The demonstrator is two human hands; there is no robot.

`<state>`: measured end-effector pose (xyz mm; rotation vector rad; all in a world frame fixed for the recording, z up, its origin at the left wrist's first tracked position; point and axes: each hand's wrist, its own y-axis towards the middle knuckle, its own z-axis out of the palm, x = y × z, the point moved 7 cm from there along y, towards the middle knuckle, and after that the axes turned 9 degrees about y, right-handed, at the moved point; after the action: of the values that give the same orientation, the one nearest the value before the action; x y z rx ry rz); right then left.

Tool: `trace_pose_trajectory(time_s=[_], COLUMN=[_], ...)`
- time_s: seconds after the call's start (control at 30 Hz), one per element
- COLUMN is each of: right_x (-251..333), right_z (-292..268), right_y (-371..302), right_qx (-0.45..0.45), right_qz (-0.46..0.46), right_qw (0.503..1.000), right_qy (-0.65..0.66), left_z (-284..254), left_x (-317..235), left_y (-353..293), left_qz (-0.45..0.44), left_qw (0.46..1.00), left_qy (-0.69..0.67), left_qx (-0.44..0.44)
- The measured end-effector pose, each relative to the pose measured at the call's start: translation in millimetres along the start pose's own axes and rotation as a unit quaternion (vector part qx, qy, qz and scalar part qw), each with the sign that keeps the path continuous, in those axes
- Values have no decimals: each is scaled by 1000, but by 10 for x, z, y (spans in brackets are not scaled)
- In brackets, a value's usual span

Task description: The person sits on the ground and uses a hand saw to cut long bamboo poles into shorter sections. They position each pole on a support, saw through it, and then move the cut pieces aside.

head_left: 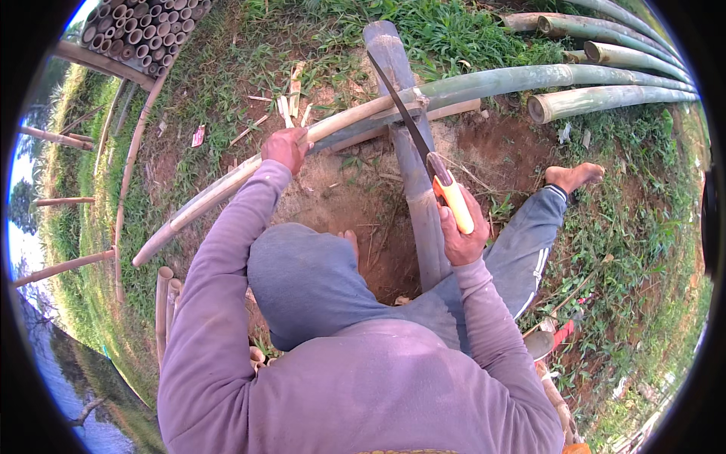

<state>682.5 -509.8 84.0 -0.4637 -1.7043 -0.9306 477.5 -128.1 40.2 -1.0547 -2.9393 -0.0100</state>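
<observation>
My right hand [465, 227] is wrapped round the yellow-orange handle of a hand saw [412, 121]. The dark blade slants up and away, crossing a green bamboo pole [491, 82] where it rests over a thick grey bamboo post [412, 181]. Along the left part of that pole lies a paler bamboo length [219, 188], its right end close to the blade. My left hand [286, 150] is closed round the pale bamboo; whether it grips the green pole underneath too is hidden. My bent left leg and outstretched right leg lie on either side of the post's near end.
Several cut green bamboo poles [578, 104] are stacked at the upper right. Short bamboo tubes [140, 34] fill a rack at the upper left, near a bamboo fence [125, 189]. Split pieces [295, 91] lie on the grass. My bare right foot [576, 177] rests at right.
</observation>
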Motion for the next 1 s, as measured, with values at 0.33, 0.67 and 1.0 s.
trace_pose_trajectory(time_s=[0.33,0.67,1.0], right_x=[-317,-382,-388], right_z=[326,-20,579], right_y=[466,-431,627], right_qx=[-8,-23,-11], right_qz=[24,86,56], right_qw=[1000,996,998], right_qy=[0,31,7], left_z=[-5,150,573], left_x=[-11,136,76], left_y=[28,-7,-1140], left_qz=[13,33,206], left_qw=[999,998,978], left_qy=[-32,-40,10], left_qx=[2,-20,26])
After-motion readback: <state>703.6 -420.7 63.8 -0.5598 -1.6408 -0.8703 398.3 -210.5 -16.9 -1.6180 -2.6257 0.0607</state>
